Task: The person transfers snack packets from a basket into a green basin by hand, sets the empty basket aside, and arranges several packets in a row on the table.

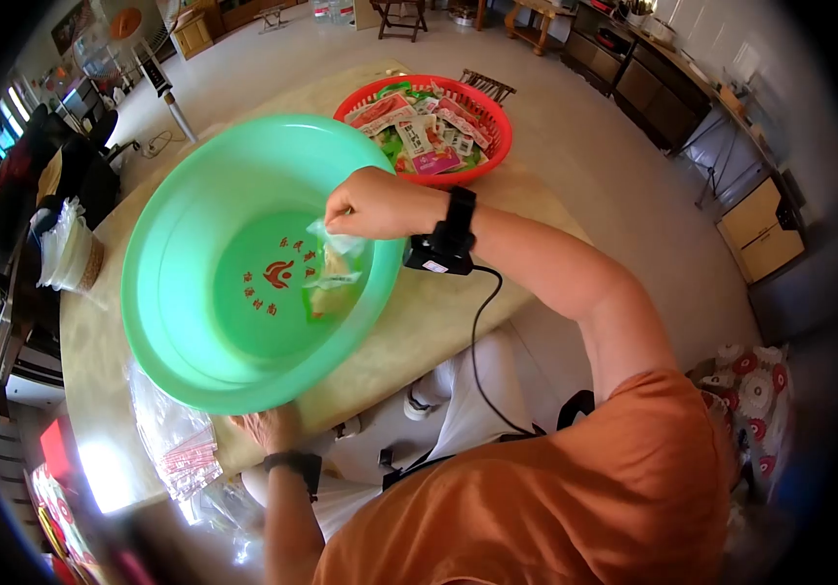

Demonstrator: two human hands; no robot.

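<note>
Pinching the translucent packet (pixel 344 255) by its top between thumb and curled fingers, your right hand (pixel 365 207) holds it over the three o'clock side of the green plastic basin (pixel 155 263). A second packet (pixel 325 298) with green at its edges shows just below, near the wall; you cannot tell from here whether the two touch. At six o'clock, just outside the rim, your left hand (pixel 271 429) is at the edge of the table (pixel 536 219); its fingers are partly lost under the basin, so its grip cannot be told. Since your pinch takes in only the top, the packet could slip or swing if the film is slick. The black cable (pixel 475 341) hanging from your wrist device (pixel 438 251) might catch the table edge on a wide reach, say toward the red basket (pixel 506 136) of packets at two o'clock. Leaning on the rim could tip the basin, and a sweep of your left hand might drag the clear plastic bags (pixel 177 429) at seven o'clock.
</note>
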